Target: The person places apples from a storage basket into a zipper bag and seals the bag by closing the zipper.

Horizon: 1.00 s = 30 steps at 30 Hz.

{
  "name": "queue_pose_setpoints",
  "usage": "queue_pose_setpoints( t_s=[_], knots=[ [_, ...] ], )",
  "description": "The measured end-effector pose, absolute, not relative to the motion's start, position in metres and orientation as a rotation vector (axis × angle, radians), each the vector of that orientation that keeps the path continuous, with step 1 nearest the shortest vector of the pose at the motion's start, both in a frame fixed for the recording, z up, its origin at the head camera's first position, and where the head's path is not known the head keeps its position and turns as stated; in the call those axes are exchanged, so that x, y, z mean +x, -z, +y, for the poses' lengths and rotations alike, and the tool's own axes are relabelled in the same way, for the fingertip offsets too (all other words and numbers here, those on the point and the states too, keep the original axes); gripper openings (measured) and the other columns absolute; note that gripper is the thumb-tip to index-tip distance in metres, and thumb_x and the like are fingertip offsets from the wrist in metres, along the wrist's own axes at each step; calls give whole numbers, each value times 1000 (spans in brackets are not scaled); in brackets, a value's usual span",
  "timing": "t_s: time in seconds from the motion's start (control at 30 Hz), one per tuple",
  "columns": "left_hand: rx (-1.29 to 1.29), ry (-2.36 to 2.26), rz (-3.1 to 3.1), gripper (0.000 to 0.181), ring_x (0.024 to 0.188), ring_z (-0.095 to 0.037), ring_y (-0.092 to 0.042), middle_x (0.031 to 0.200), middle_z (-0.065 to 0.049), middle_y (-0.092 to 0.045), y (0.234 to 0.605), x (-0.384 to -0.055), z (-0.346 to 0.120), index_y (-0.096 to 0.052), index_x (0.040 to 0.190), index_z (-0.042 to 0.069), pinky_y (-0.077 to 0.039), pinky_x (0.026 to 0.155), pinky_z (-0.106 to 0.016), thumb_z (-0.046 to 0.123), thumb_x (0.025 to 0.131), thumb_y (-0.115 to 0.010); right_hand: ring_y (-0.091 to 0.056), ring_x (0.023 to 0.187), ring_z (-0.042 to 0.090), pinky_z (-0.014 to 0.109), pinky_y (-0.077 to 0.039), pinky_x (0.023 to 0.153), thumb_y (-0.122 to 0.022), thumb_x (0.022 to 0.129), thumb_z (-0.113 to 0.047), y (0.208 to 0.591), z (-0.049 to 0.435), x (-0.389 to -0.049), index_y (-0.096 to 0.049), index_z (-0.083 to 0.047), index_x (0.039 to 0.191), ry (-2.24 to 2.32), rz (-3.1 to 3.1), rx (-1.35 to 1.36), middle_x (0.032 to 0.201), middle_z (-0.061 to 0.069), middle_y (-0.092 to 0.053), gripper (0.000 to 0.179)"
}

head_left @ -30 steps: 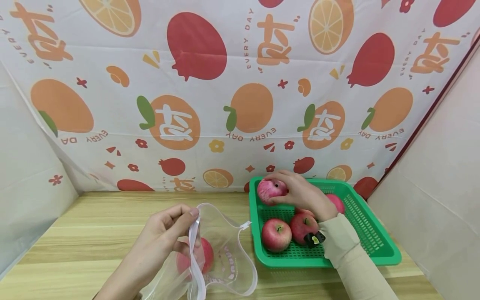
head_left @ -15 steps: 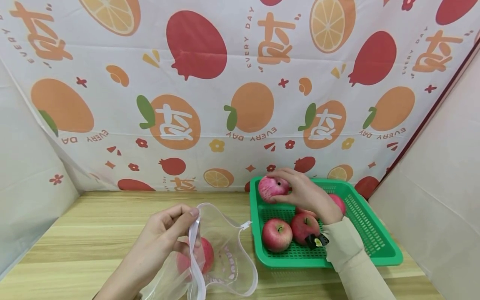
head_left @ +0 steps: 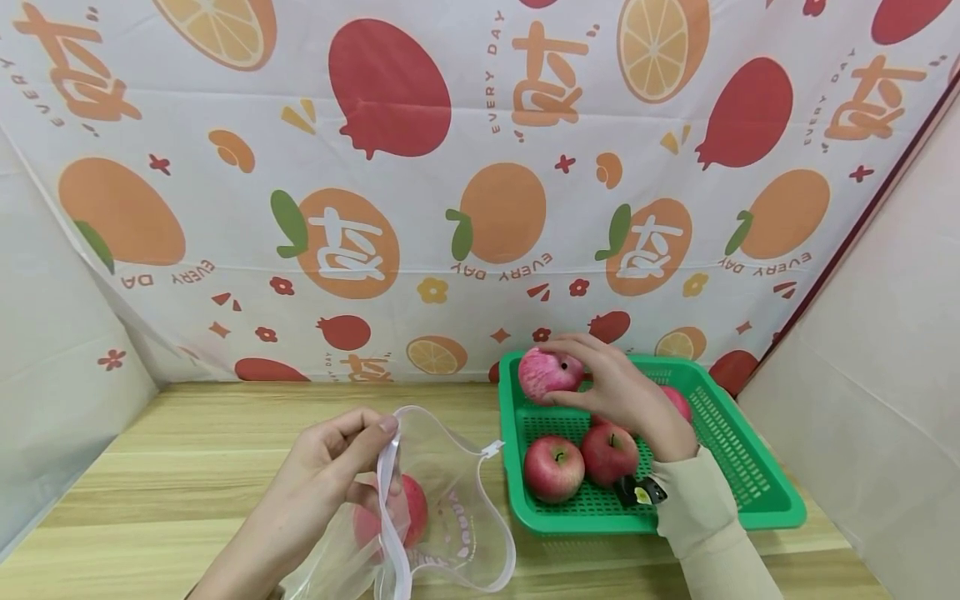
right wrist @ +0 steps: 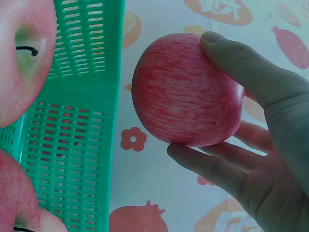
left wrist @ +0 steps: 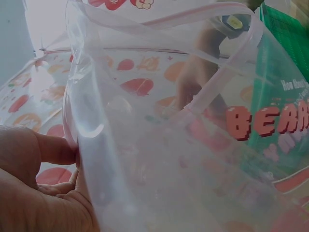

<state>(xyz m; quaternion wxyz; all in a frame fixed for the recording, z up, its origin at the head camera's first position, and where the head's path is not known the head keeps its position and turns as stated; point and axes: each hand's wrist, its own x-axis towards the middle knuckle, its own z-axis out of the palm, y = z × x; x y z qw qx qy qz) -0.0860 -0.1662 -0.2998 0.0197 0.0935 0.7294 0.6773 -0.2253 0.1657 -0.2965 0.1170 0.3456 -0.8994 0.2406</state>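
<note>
A nearly round, red-and-pink striped apple (head_left: 545,377) is held at the far left corner of the green perforated plastic basket (head_left: 585,525), gripped between the right hand's (head_left: 626,396) thumb and fingers; its dark-centred end is turned toward the palm. The zip-edged transparent plastic bag (head_left: 396,546) is pinched at its rim by the left hand's (head_left: 330,467) thumb and fingers, its mouth spread open. Inside, a red apple (head_left: 415,510) is seen blurred through film. The bag's lower part is cut off by the frame; other basket apples (head_left: 553,469) are partly covered by the right arm. "BEAR" can be read on the bag, further letters being cropped; "EVERY DAY" is printed on the fruit-patterned white backdrop (head_left: 465,329).
</note>
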Motion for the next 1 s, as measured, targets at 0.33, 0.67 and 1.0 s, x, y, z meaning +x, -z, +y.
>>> queue_pose_setpoints(
  t_s=[0.33, 0.67, 1.0],
  knots=[
    [285, -2095, 2270, 25, 68, -22, -69, 78, -4, -64, 299, -86, -165, -62, 97, 3, -60, 58, -35, 25, 107, -55, -58, 126, 23, 46, -57, 96, -88, 81, -28, 293, 166, -213, -60, -22, 141, -730, -2538, 1050, 143, 2, -56, 67],
    [271, -2091, 2269, 25, 68, -22, -69, 78, -4, -64, 299, -86, -165, -62, 97, 4, -60, 59, -34, 26, 107, -55, -60, 123, 22, 42, -60, 92, -89, 80, -26, 295, 166, -206, -61, -20, 140, -758, -2452, 1058, 142, 3, -58, 67],
    [256, -2086, 2270, 26, 68, -22, -69, 78, -4, -64, 299, -86, -165, -62, 97, 4, -60, 59, -35, 27, 107, -55, -60, 122, 22, 38, -62, 84, -89, 79, -21, 295, 170, -196, -60, -17, 140, -789, -2364, 1051, 143, 6, -57, 68]
  ],
)
